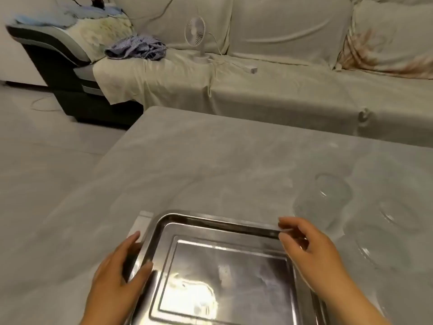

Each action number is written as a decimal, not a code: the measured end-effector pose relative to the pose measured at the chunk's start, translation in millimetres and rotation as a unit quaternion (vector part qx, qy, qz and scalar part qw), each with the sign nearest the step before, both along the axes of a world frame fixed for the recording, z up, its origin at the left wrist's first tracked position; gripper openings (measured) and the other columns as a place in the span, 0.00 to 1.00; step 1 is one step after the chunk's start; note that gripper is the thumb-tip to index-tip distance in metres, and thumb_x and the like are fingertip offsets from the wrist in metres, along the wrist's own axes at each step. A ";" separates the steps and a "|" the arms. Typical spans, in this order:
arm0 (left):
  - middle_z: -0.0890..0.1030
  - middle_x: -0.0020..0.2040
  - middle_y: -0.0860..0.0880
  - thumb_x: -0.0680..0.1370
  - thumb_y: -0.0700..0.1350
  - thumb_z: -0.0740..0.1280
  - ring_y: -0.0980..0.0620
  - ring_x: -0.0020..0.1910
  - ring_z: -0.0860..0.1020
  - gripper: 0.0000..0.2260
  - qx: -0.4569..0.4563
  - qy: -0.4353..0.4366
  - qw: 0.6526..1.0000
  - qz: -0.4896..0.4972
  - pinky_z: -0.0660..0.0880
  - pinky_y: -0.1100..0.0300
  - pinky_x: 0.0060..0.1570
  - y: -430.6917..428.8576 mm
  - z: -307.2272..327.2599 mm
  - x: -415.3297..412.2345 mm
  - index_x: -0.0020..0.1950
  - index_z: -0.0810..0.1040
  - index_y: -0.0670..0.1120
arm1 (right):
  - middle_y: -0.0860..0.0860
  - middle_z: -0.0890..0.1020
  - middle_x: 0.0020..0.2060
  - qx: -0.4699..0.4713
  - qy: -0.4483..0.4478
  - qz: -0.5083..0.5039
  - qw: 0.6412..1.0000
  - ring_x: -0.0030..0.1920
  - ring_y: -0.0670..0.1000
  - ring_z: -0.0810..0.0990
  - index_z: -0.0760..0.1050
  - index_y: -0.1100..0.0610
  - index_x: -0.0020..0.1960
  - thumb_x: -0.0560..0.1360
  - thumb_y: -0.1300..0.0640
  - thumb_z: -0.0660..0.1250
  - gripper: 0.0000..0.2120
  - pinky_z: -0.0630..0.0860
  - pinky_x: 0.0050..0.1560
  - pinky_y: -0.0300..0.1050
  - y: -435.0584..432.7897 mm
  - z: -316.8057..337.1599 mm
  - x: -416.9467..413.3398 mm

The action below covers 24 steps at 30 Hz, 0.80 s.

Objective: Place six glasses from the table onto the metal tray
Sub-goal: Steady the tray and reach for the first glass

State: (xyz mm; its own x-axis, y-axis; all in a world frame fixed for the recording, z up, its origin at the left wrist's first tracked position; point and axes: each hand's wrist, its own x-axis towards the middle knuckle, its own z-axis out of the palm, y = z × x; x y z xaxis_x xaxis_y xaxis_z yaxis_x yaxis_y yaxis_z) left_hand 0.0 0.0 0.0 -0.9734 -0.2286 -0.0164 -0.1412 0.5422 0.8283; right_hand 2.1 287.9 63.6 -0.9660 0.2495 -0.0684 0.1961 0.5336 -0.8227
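A shiny metal tray (210,221) lies on the grey table at the bottom centre, with nothing in it. My left hand (117,270) grips the tray's left rim, thumb over the edge. My right hand (311,249) holds the tray's far right corner, fingers curled on the rim. Several clear glasses stand blurred on the table right of the tray: one (328,195) just beyond my right hand, another (396,212) further right, a third (379,252) nearer me.
The grey marbled table (210,160) stretches away from the tray. Behind it is a sofa draped in a pale sheet (281,85), with a small white fan (196,36), a crumpled blue cloth (138,48) and a cushion (393,38). White tape (140,224) marks the table under the tray's left corner.
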 end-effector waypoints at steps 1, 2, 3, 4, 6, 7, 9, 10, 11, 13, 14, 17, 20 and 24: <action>0.79 0.55 0.45 0.69 0.36 0.70 0.42 0.58 0.74 0.24 -0.015 0.002 1.000 -0.022 0.69 0.41 0.61 -1.5 0.2 -0.8 0.56 0.71 0.61 | 0.40 0.78 0.41 0.003 0.012 0.007 1.000 0.44 0.42 0.76 0.72 0.42 0.42 0.72 0.63 0.65 0.14 0.72 0.41 0.27 0.3 2.8 1.2; 0.79 0.57 0.44 0.70 0.37 0.70 0.41 0.59 0.74 0.21 -0.028 0.004 0.999 -0.041 0.69 0.40 0.61 0.1 5.3 0.8 0.58 0.73 0.56 | 0.40 0.77 0.41 0.009 0.015 0.012 1.000 0.43 0.43 0.76 0.74 0.45 0.45 0.72 0.63 0.64 0.12 0.71 0.41 0.30 -1.0 8.4 4.1; 0.78 0.58 0.42 0.70 0.37 0.70 0.41 0.59 0.73 0.19 -0.045 -0.004 0.998 -0.049 0.69 0.40 0.60 -1.0 6.1 1.3 0.58 0.74 0.53 | 0.41 0.77 0.41 0.019 0.013 0.016 1.000 0.42 0.43 0.75 0.75 0.49 0.49 0.72 0.63 0.64 0.10 0.69 0.43 0.33 -0.8 12.4 6.8; 0.78 0.59 0.42 0.71 0.37 0.69 0.40 0.60 0.73 0.18 -0.049 -0.008 0.997 -0.051 0.68 0.40 0.61 -1.8 9.2 2.3 0.58 0.75 0.50 | 0.43 0.77 0.42 0.034 0.014 0.021 0.999 0.42 0.44 0.75 0.75 0.53 0.52 0.73 0.62 0.64 0.10 0.68 0.45 0.35 -1.0 18.8 9.9; 0.77 0.60 0.41 0.71 0.36 0.69 0.40 0.60 0.73 0.17 -0.041 -0.015 0.997 -0.065 0.67 0.42 0.62 -2.3 13.1 9.3 0.58 0.76 0.47 | 0.46 0.77 0.46 0.071 0.030 0.031 0.997 0.45 0.47 0.75 0.74 0.55 0.55 0.73 0.62 0.64 0.12 0.68 0.48 0.37 -1.6 30.7 16.3; 0.78 0.59 0.41 0.70 0.35 0.69 0.40 0.59 0.73 0.17 -0.050 -0.004 0.996 -0.071 0.68 0.45 0.61 -3.9 15.3 15.3 0.57 0.76 0.46 | 0.47 0.76 0.47 0.092 0.044 0.032 0.994 0.46 0.47 0.74 0.74 0.55 0.56 0.73 0.61 0.64 0.12 0.67 0.49 0.38 -0.2 37.0 18.6; 0.79 0.56 0.41 0.69 0.34 0.70 0.41 0.55 0.74 0.18 -0.085 0.017 0.993 -0.077 0.68 0.48 0.55 -7.2 17.8 30.5 0.58 0.76 0.45 | 0.49 0.76 0.51 0.137 0.066 0.025 0.988 0.49 0.48 0.73 0.73 0.56 0.58 0.73 0.61 0.63 0.14 0.67 0.50 0.40 5.2 49.9 20.9; 0.80 0.56 0.41 0.68 0.35 0.71 0.41 0.54 0.75 0.19 -0.097 0.021 0.992 -0.076 0.68 0.48 0.54 -8.8 19.0 38.0 0.58 0.75 0.45 | 0.51 0.76 0.53 0.158 0.076 0.016 0.984 0.51 0.49 0.72 0.73 0.57 0.58 0.73 0.62 0.63 0.14 0.67 0.51 0.41 8.5 56.0 19.9; 0.79 0.56 0.41 0.68 0.36 0.71 0.40 0.55 0.75 0.20 -0.107 0.021 0.991 -0.072 0.68 0.47 0.55 -10.0 19.2 44.5 0.59 0.75 0.45 | 0.53 0.76 0.56 0.182 0.084 0.003 0.980 0.55 0.52 0.72 0.73 0.58 0.59 0.72 0.62 0.63 0.15 0.67 0.53 0.42 12.1 60.4 17.2; 0.79 0.58 0.41 0.69 0.38 0.71 0.39 0.56 0.75 0.21 -0.132 0.012 0.989 -0.068 0.68 0.44 0.58 -10.7 20.7 52.6 0.61 0.73 0.44 | 0.57 0.74 0.61 0.228 0.091 -0.021 0.969 0.62 0.56 0.68 0.72 0.59 0.59 0.72 0.62 0.64 0.16 0.63 0.59 0.42 17.9 66.1 9.3; 0.79 0.58 0.41 0.70 0.39 0.71 0.40 0.56 0.75 0.21 -0.146 0.009 0.987 -0.071 0.68 0.44 0.58 -9.4 21.9 54.8 0.62 0.73 0.44 | 0.57 0.72 0.62 0.242 0.083 -0.031 0.966 0.64 0.58 0.65 0.72 0.59 0.60 0.72 0.62 0.64 0.17 0.62 0.60 0.42 19.7 68.5 5.3; 0.79 0.57 0.42 0.70 0.38 0.70 0.41 0.55 0.75 0.20 -0.154 0.020 0.985 -0.073 0.69 0.46 0.57 -5.4 25.2 58.0 0.61 0.73 0.43 | 0.58 0.66 0.67 0.245 0.019 -0.047 0.968 0.67 0.60 0.61 0.66 0.58 0.64 0.71 0.59 0.65 0.22 0.62 0.64 0.48 22.6 71.1 -9.6; 0.79 0.56 0.41 0.70 0.36 0.68 0.44 0.52 0.75 0.19 -0.139 0.009 0.988 -0.065 0.70 0.47 0.57 -4.5 27.4 59.9 0.61 0.73 0.43 | 0.59 0.61 0.69 0.238 -0.055 -0.056 0.968 0.68 0.62 0.60 0.59 0.57 0.68 0.70 0.55 0.66 0.29 0.62 0.66 0.52 27.3 67.7 -22.6; 0.80 0.56 0.40 0.68 0.35 0.69 0.44 0.51 0.75 0.20 -0.135 0.001 0.989 -0.053 0.70 0.46 0.56 -4.6 26.4 59.4 0.59 0.75 0.42 | 0.59 0.60 0.70 0.239 -0.090 -0.065 0.965 0.69 0.63 0.59 0.56 0.57 0.70 0.71 0.53 0.66 0.33 0.62 0.67 0.54 35.4 59.7 -36.2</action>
